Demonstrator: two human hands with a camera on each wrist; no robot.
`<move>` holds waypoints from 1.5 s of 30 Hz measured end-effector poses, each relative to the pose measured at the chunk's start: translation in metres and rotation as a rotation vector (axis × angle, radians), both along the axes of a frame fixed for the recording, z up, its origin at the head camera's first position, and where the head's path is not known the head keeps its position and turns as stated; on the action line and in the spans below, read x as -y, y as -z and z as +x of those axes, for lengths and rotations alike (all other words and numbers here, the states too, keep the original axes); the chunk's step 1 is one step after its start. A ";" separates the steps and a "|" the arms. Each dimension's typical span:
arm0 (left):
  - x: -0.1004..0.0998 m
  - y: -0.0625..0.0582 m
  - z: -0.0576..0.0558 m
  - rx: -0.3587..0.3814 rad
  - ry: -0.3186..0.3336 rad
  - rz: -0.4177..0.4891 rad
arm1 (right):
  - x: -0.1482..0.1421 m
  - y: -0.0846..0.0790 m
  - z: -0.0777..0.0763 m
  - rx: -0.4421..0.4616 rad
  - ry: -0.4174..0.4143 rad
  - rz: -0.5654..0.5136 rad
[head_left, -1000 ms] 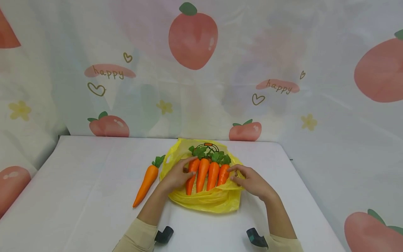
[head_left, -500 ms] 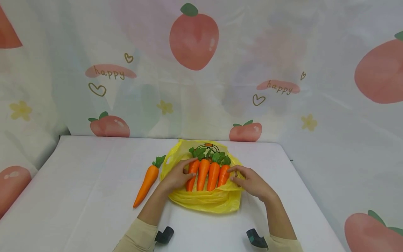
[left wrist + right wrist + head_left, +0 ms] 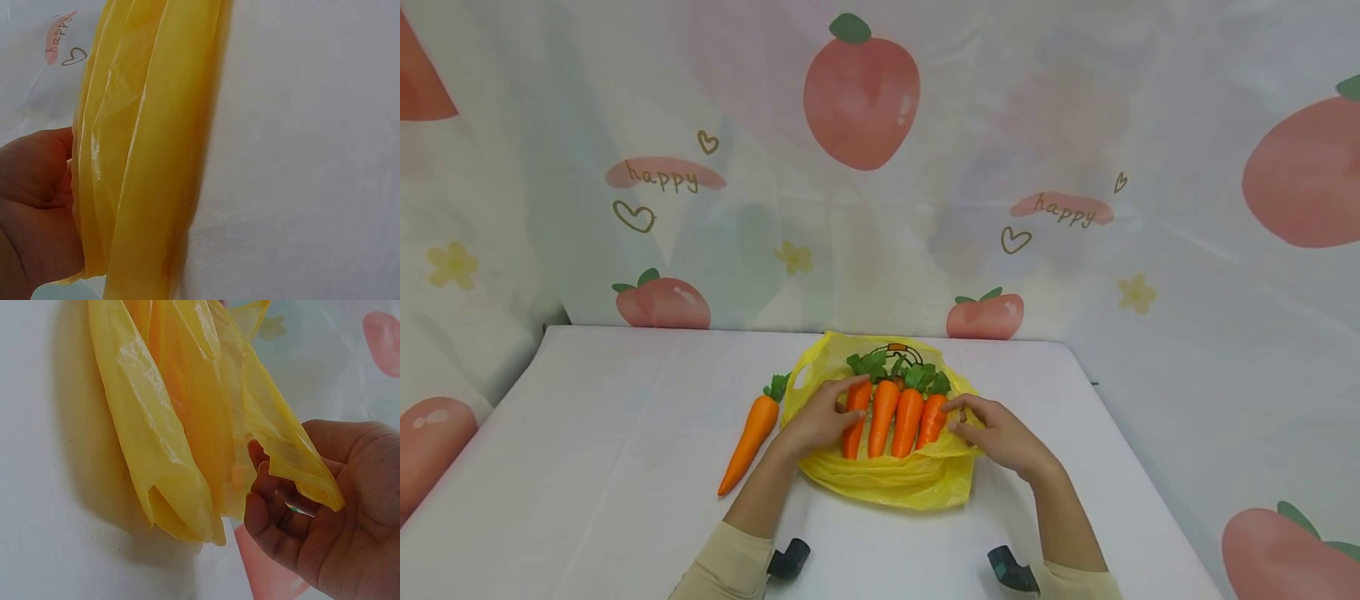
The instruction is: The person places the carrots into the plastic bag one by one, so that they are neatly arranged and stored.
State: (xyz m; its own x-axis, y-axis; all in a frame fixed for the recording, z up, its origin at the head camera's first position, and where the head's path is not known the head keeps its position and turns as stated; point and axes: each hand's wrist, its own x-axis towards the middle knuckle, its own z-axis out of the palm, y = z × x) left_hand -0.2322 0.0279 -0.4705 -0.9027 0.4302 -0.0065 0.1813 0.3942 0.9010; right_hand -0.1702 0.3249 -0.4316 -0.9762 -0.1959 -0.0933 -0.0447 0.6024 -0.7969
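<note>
Several orange carrots (image 3: 884,417) with green leaf tops lie side by side on an opened yellow plastic bag (image 3: 887,483). My left hand (image 3: 823,417) reaches over the bag's left side and holds the leftmost carrot (image 3: 852,435) between thumb and fingers; the bag hides those fingers in the left wrist view. At the right side, my right hand (image 3: 1000,433) has bent fingers, with fingertips at the rightmost carrot (image 3: 932,417). A loose flap of the bag (image 3: 281,444) lies across that hand's fingers and palm in the right wrist view.
A single carrot (image 3: 751,442) lies on the white table (image 3: 625,467), left of the bag and close to the left forearm. A printed backdrop (image 3: 880,250) stands behind the table's far edge. Dark camera mounts (image 3: 790,558) stick out from the wrists.
The leftmost carrot's leafy top has shifted slightly left. The bag's front edge covers a little more of the carrot tips than a second ago. Both hands hold nearly still.
</note>
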 end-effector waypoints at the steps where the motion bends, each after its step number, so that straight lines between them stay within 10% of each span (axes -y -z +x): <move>1: 0.000 -0.001 0.001 0.003 0.002 -0.001 | 0.000 0.000 0.000 0.001 -0.002 -0.002; 45: 0.007 -0.036 0.019 -0.038 0.060 -0.023 | 0.001 -0.002 0.002 -0.007 -0.007 -0.003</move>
